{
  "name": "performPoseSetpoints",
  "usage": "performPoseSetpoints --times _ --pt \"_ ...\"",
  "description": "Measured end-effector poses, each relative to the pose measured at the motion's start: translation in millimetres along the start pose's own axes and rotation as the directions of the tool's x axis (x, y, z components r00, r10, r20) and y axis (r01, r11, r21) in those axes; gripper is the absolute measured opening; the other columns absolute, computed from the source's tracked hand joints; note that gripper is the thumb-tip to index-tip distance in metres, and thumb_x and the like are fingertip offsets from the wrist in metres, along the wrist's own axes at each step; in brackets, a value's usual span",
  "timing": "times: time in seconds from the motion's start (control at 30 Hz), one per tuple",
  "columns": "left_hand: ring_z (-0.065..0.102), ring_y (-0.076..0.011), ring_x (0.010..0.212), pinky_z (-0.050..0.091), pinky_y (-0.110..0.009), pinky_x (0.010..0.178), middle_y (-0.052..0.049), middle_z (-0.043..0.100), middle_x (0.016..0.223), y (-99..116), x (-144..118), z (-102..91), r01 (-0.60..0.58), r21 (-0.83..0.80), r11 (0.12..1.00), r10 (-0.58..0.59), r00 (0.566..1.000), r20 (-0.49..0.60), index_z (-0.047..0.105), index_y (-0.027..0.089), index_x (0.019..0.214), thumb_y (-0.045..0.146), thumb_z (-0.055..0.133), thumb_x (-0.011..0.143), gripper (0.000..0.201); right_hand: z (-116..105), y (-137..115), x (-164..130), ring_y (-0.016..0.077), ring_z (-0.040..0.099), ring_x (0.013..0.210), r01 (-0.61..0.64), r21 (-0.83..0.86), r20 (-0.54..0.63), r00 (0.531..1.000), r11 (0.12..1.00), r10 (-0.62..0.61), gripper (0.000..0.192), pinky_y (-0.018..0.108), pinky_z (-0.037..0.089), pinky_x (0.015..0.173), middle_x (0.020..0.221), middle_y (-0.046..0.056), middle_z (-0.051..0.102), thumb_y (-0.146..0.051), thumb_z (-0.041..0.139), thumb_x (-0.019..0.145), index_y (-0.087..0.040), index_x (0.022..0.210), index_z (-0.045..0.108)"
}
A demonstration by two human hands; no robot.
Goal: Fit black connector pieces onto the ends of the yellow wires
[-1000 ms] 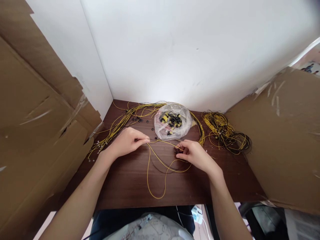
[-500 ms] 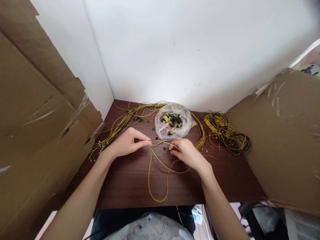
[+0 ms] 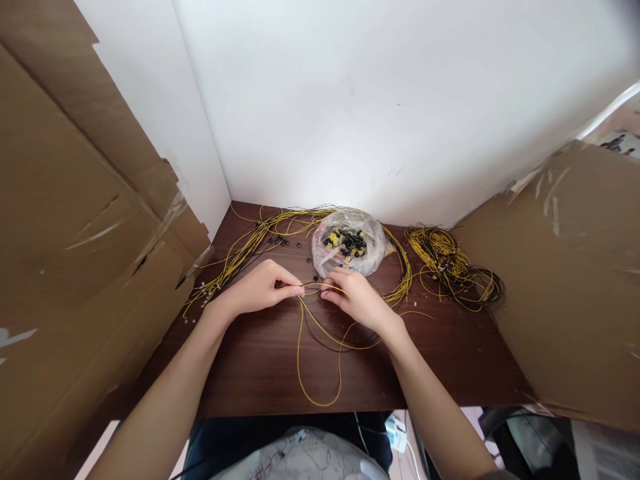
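Note:
My left hand (image 3: pixel 260 288) pinches thin yellow and black wires (image 3: pixel 320 333) at its fingertips over the dark wooden table (image 3: pixel 440 360). My right hand (image 3: pixel 355 297) pinches the same wires a few centimetres to the right, almost touching the left fingers. The wires hang from the fingers in loose loops that reach the table's front edge. Just behind the hands lies a clear plastic bag (image 3: pixel 350 250) of small black and yellow parts.
A long bundle of yellow wires (image 3: pixel 245 247) curves along the back left. A tangled coil of yellow and black wires (image 3: pixel 453 267) lies at the right. Small black parts (image 3: pixel 277 240) are scattered behind the left hand. Cardboard sheets (image 3: pixel 75 233) wall both sides.
My right hand has moved left and slightly away from me, from the table's middle right to close beside my left fingers. The left hand has stayed in place.

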State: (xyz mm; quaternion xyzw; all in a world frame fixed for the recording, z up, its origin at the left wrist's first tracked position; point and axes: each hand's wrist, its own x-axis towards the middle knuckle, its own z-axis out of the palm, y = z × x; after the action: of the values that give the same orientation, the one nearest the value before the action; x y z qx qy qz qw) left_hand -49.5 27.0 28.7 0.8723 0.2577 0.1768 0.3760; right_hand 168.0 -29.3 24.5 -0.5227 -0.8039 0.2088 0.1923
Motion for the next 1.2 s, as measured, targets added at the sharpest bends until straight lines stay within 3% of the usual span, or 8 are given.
performPoseSetpoints --times 0.1,0.27,0.47,0.83,1.0,1.2 --pt "0.05 -0.0114 0.056 0.032 -0.021 0.056 -0.001 0.063 0.059 -0.9 0.1 0.2 0.004 0.021 1.0 -0.005 1.0 0.029 0.069 0.012 0.067 0.034 0.049 0.086 0.035 0.2 -0.3 12.5 0.0153 0.056 0.08 0.032 -0.025 -0.061 0.998 0.999 -0.033 0.003 0.025 0.041 0.072 0.088 0.004 0.059 -0.017 0.059 0.082 -0.016 0.085 0.057" --pt "0.049 -0.0115 0.056 0.03 -0.02 0.055 -0.002 0.065 0.062 -5.2 0.1 1.6 -0.002 0.003 1.0 0.002 0.998 0.059 0.072 0.011 0.074 0.034 0.051 0.084 0.032 8.2 1.0 31.5 0.0152 0.056 0.081 0.086 -0.146 0.021 0.996 0.986 -0.084 0.009 0.024 0.04 0.073 0.084 0.004 0.06 -0.006 0.056 0.079 -0.015 0.082 0.058" --pt "0.047 -0.0103 0.054 0.028 -0.02 0.053 -0.003 0.064 0.059 -12.2 -0.4 5.6 0.022 0.007 1.0 -0.023 0.994 0.104 0.071 0.011 0.071 0.034 0.053 0.082 0.032 14.0 5.7 46.0 0.0142 0.055 0.076 0.121 -0.208 0.001 0.992 0.971 -0.123 0.009 0.023 0.039 0.068 0.086 0.004 0.059 -0.011 0.053 0.082 -0.015 0.087 0.059" --pt "0.046 -0.0096 0.053 0.029 -0.02 0.055 -0.002 0.065 0.06 -12.1 0.1 5.9 0.071 0.078 0.994 -0.081 0.987 0.137 0.071 0.013 0.074 0.034 0.053 0.083 0.029 15.2 -12.5 80.9 0.0226 0.058 0.094 -0.127 -0.377 -0.012 0.991 0.918 0.133 0.024 0.03 0.044 0.078 0.104 0.013 0.057 -0.014 0.047 0.087 -0.01 0.11 0.054" --pt "0.046 -0.0092 0.052 0.028 -0.02 0.054 -0.003 0.066 0.063 -9.7 0.1 6.0 0.084 0.08 0.993 -0.094 0.987 0.131 0.072 0.014 0.073 0.033 0.054 0.083 0.028 19.4 -19.7 101.6 0.0247 0.059 0.092 -0.104 -0.414 0.004 0.993 0.904 0.116 0.021 0.031 0.045 0.078 0.105 0.015 0.056 -0.016 0.049 0.086 -0.008 0.104 0.057" --pt "0.048 -0.01 0.051 0.027 -0.021 0.052 -0.003 0.067 0.063 -11.6 -0.5 7.2 0.088 0.067 0.994 -0.096 0.986 0.134 0.072 0.015 0.073 0.034 0.054 0.083 0.029 31.7 -23.7 122.2 0.0247 0.059 0.094 -0.097 -0.333 0.005 0.995 0.938 0.104 0.026 0.033 0.046 0.078 0.107 0.014 0.053 -0.021 0.05 0.088 -0.01 0.11 0.055"
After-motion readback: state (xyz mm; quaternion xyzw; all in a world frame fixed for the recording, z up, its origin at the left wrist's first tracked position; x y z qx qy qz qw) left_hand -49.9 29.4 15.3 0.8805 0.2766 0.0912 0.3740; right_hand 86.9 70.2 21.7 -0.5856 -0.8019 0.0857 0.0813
